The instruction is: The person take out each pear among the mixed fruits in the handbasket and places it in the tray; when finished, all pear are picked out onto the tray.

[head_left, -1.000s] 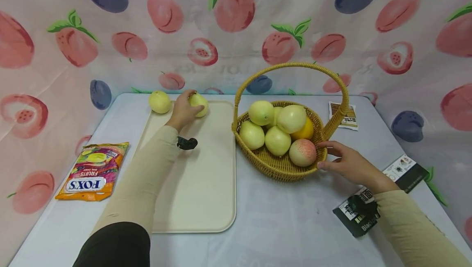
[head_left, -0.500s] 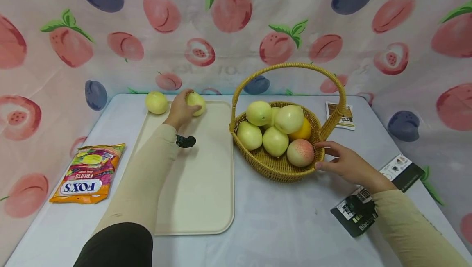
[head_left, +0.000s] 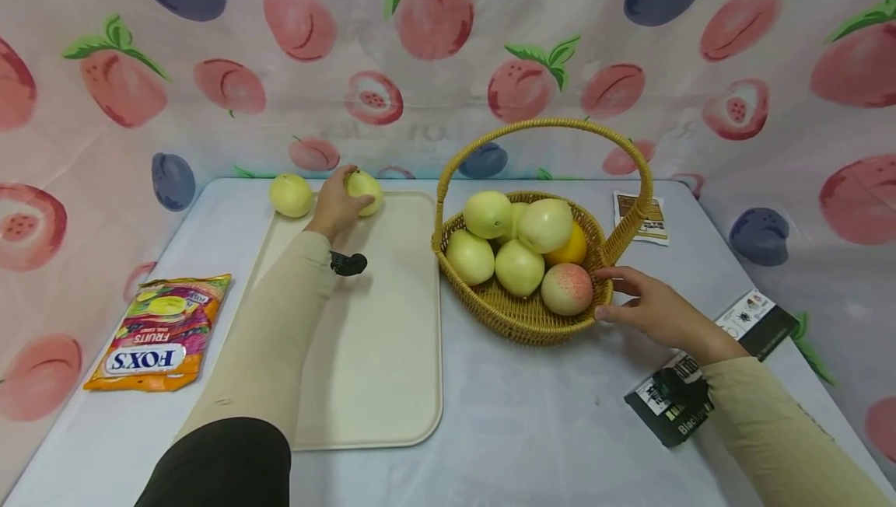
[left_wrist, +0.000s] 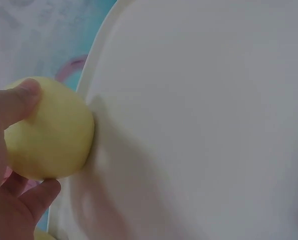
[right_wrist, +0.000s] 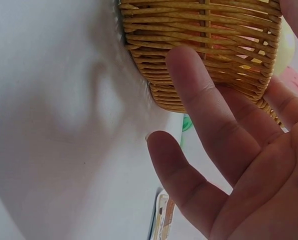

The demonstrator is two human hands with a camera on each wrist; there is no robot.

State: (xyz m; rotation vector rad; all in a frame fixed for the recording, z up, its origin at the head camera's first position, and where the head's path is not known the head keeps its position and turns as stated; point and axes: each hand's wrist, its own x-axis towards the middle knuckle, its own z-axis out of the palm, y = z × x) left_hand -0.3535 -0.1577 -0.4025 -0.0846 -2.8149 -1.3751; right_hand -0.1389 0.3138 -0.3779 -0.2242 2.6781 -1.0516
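Note:
At the far edge of the cream tray (head_left: 378,351), my left hand (head_left: 337,204) holds a yellow-green apple (head_left: 367,193) between thumb and fingers. In the left wrist view this apple (left_wrist: 59,130) is over the tray's rim; I cannot tell whether it touches it. Another yellow-green apple (head_left: 291,195) sits by the tray's far left corner. My right hand (head_left: 654,309) grips the right rim of the wicker basket (head_left: 518,328), and some fingers (right_wrist: 189,75) show outside its woven wall. Inside are several yellow-green apples (head_left: 519,267), a peach (head_left: 567,289) and an orange fruit (head_left: 570,245).
A candy bag (head_left: 161,332) lies left of the tray. Dark printed packets (head_left: 672,406) lie under and beside the right forearm, and a small white-brown packet (head_left: 644,221) is behind the basket. The basket's tall handle (head_left: 546,124) arches above the fruit. A fruit-print cloth (head_left: 434,141) hangs behind.
The whole scene has shifted slightly leftward in the head view. Both hands keep the same holds, and the apple in my left hand stays at the tray's far edge.

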